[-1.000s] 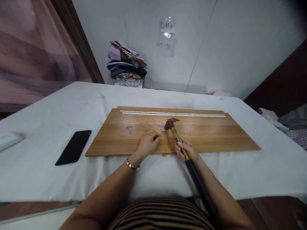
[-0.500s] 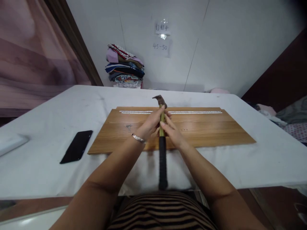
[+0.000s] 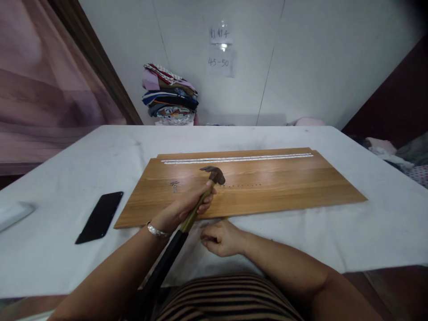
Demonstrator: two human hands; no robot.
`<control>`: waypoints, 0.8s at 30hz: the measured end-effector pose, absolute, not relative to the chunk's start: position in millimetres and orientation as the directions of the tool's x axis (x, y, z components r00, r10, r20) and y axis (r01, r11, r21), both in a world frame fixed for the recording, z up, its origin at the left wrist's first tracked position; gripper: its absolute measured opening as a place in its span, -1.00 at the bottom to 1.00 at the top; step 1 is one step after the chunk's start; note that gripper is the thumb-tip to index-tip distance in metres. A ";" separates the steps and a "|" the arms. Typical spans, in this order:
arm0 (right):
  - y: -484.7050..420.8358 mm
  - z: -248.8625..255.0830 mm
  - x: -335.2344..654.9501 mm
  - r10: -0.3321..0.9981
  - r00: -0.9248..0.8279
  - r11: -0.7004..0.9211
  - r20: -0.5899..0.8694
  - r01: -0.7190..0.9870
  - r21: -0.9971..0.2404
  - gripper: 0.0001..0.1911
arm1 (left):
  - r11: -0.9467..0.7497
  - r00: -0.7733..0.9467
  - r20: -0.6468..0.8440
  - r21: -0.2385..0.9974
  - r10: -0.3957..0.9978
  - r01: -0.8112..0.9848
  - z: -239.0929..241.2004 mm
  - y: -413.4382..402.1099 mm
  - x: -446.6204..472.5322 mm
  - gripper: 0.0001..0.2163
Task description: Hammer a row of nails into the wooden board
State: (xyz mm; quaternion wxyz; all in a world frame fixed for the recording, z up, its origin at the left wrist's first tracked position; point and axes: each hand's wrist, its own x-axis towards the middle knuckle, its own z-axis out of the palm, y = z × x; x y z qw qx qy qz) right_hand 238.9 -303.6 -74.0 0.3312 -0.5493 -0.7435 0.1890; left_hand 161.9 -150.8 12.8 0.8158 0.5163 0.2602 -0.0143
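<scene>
A claw hammer with a rusty head and black grip is held in my left hand, whose fingers wrap its wooden shaft just below the head. The hammer slants over the wooden board, its black end toward my body. My right hand is curled by the board's near edge, apart from the hammer; whether anything sits in its fingers is hidden. A small pile of nails lies on the board's left part. A row of small dark nail heads or holes runs right of the hammer head.
Two white strips run along the board's far side. A black phone lies left of the board on the white-covered table. Folded clothes are stacked at the back, below and left of paper notes on the wall.
My right hand has let go of the hammer shaft and come back toward my body. My left hand has drawn the hammer nearer and tilted it, its grip end swinging left.
</scene>
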 end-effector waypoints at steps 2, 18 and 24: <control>-303.1 -77.0 238.7 0.956 -0.155 0.285 0.248 0.686 -0.669 -0.88 | 0.464 0.868 -0.435 0.837 0.241 0.290 7.8 -153.1 162.4 -0.61; -300.2 -92.2 239.4 0.986 -0.047 0.159 0.161 0.569 -0.807 -0.81 | 0.457 0.797 -0.530 0.808 0.290 0.371 -8.4 -147.9 178.2 -0.61; -297.9 -92.1 240.7 0.990 -0.011 0.128 0.140 0.477 -0.870 -0.79 | 0.464 0.834 -0.495 0.815 0.245 0.348 0.9 -145.0 179.4 -0.61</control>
